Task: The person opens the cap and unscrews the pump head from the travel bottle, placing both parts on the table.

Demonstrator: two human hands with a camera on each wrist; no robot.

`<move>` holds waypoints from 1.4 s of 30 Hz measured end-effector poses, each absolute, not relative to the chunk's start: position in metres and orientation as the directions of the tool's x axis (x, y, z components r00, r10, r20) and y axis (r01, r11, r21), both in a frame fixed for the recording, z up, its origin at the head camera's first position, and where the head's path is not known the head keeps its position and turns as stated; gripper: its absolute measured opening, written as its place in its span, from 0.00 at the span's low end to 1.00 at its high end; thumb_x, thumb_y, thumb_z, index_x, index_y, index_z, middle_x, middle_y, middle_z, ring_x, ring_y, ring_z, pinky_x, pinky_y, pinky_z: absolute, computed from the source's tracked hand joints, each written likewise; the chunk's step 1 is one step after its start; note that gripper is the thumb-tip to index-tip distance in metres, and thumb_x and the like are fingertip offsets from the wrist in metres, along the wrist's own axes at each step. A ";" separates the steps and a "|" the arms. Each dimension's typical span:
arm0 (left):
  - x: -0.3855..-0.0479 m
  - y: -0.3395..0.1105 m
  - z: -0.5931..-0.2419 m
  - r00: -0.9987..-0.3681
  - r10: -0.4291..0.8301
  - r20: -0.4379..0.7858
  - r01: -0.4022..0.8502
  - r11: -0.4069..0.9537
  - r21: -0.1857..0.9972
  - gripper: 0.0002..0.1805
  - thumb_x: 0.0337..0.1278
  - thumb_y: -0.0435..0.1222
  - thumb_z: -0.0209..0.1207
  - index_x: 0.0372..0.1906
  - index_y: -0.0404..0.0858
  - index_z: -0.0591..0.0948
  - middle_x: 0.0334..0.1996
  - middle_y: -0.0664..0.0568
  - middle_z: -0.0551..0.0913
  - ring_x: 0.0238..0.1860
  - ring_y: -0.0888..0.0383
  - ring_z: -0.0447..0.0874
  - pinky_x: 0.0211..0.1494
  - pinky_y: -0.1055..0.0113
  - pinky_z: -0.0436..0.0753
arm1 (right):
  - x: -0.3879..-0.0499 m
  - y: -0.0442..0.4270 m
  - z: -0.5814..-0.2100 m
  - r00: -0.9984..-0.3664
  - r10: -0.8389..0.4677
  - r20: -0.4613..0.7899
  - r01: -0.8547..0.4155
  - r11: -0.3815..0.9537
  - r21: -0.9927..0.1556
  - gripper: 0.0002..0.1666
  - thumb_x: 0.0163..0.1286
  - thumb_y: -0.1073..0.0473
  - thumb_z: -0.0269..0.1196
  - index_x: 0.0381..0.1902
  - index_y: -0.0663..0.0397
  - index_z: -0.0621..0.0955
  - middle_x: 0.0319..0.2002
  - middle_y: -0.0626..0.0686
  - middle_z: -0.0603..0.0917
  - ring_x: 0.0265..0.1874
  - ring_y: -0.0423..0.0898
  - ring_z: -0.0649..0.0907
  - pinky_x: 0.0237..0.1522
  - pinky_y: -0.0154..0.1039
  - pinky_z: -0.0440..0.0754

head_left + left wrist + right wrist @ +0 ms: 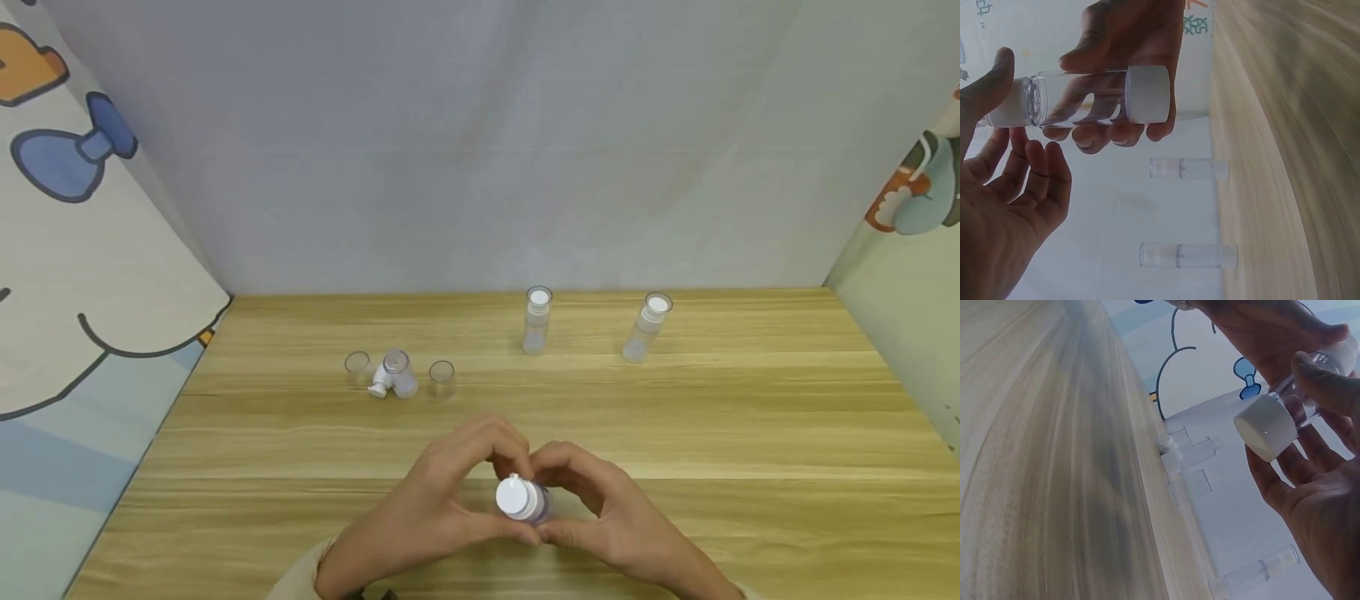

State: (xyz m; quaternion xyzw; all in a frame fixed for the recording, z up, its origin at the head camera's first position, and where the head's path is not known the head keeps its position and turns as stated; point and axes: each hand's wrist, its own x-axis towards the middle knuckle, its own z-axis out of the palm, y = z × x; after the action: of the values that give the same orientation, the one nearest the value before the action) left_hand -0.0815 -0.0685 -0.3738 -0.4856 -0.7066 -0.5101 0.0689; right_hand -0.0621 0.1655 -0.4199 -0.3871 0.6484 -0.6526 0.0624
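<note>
Bottle (529, 502), lower center of frame, long axis near-upright, white top (513, 496) up; left hand (450, 496) pinches top, right hand (603, 510) grips body (1100, 95) below, neither nearer.

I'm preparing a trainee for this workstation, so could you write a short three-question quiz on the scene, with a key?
1. Which hand grips the held bottle around its clear body?
2. True or false: two bottles stand near the back of the table.
3. How many clear cups stand beside the pumpless bottle? A) one B) two C) three

Key:
1. The right hand; the left hand holds the white top.
2. True.
3. B, one on each side.
</note>
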 end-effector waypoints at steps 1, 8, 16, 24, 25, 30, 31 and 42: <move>-0.081 -0.068 -0.374 -0.518 0.624 0.585 0.757 0.016 0.653 0.31 0.39 0.36 0.83 0.48 0.43 0.76 0.43 0.55 0.79 0.45 0.63 0.76 0.49 0.72 0.83 | -0.062 0.166 -0.420 -0.696 -0.583 0.419 -0.417 -0.146 -0.897 0.31 0.64 0.78 0.68 0.63 0.59 0.74 0.58 0.51 0.82 0.61 0.41 0.82 0.68 0.40 0.82; -0.079 -0.069 -0.374 -0.514 0.671 0.535 0.747 0.044 0.663 0.34 0.48 0.39 0.80 0.57 0.42 0.73 0.53 0.54 0.78 0.53 0.61 0.75 0.56 0.69 0.81 | -0.060 0.168 -0.421 -0.724 -0.565 0.395 -0.404 -0.117 -0.907 0.31 0.64 0.76 0.70 0.63 0.60 0.74 0.59 0.48 0.82 0.60 0.40 0.82 0.67 0.38 0.82; -0.081 -0.075 -0.371 -0.468 0.695 0.545 0.718 -0.061 0.693 0.27 0.63 0.26 0.67 0.65 0.38 0.74 0.60 0.49 0.83 0.61 0.58 0.81 0.60 0.65 0.84 | -0.060 0.171 -0.419 -0.741 -0.563 0.365 -0.362 -0.122 -0.924 0.29 0.64 0.77 0.69 0.61 0.60 0.74 0.57 0.46 0.81 0.58 0.39 0.82 0.67 0.36 0.82; -0.082 -0.077 -0.371 -0.491 0.654 0.576 0.730 -0.053 0.682 0.24 0.60 0.28 0.71 0.59 0.40 0.78 0.53 0.50 0.85 0.52 0.60 0.83 0.54 0.65 0.84 | -0.059 0.168 -0.418 -0.730 -0.572 0.375 -0.357 -0.149 -0.922 0.31 0.63 0.79 0.68 0.62 0.62 0.74 0.59 0.45 0.80 0.59 0.40 0.82 0.69 0.38 0.81; -0.082 -0.077 -0.371 -0.494 0.650 0.577 0.732 -0.047 0.679 0.24 0.59 0.29 0.72 0.59 0.40 0.78 0.53 0.51 0.85 0.52 0.60 0.82 0.54 0.66 0.84 | -0.059 0.168 -0.419 -0.731 -0.568 0.378 -0.362 -0.148 -0.920 0.31 0.63 0.79 0.68 0.63 0.62 0.74 0.59 0.46 0.81 0.60 0.40 0.82 0.68 0.38 0.81; -0.082 -0.076 -0.371 -0.500 0.640 0.584 0.753 -0.012 0.658 0.26 0.54 0.32 0.76 0.56 0.42 0.79 0.50 0.53 0.83 0.49 0.61 0.78 0.54 0.68 0.82 | -0.057 0.164 -0.419 -0.734 -0.554 0.392 -0.393 -0.123 -0.911 0.30 0.64 0.78 0.69 0.63 0.60 0.74 0.58 0.48 0.82 0.59 0.40 0.83 0.66 0.38 0.83; -0.082 -0.075 -0.371 -0.504 0.638 0.583 0.754 -0.005 0.657 0.25 0.53 0.33 0.77 0.55 0.43 0.79 0.49 0.54 0.83 0.49 0.62 0.77 0.54 0.69 0.82 | -0.057 0.163 -0.418 -0.735 -0.553 0.391 -0.396 -0.118 -0.911 0.30 0.65 0.77 0.68 0.63 0.59 0.74 0.59 0.49 0.82 0.60 0.41 0.83 0.66 0.38 0.82; -0.078 -0.067 -0.375 -0.529 0.616 0.584 0.814 0.173 0.555 0.31 0.43 0.43 0.82 0.46 0.43 0.73 0.40 0.57 0.75 0.44 0.63 0.74 0.53 0.70 0.79 | -0.052 0.158 -0.419 -0.749 -0.516 0.415 -0.474 -0.021 -0.880 0.30 0.64 0.74 0.71 0.60 0.56 0.74 0.56 0.54 0.82 0.60 0.40 0.82 0.67 0.36 0.81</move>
State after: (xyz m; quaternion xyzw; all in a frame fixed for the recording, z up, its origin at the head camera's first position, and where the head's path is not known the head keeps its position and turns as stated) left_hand -0.0782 -0.0668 -0.3751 -0.4720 -0.7573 -0.4369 0.1132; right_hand -0.0524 0.1578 -0.4188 -0.3538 0.6994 -0.6208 0.0170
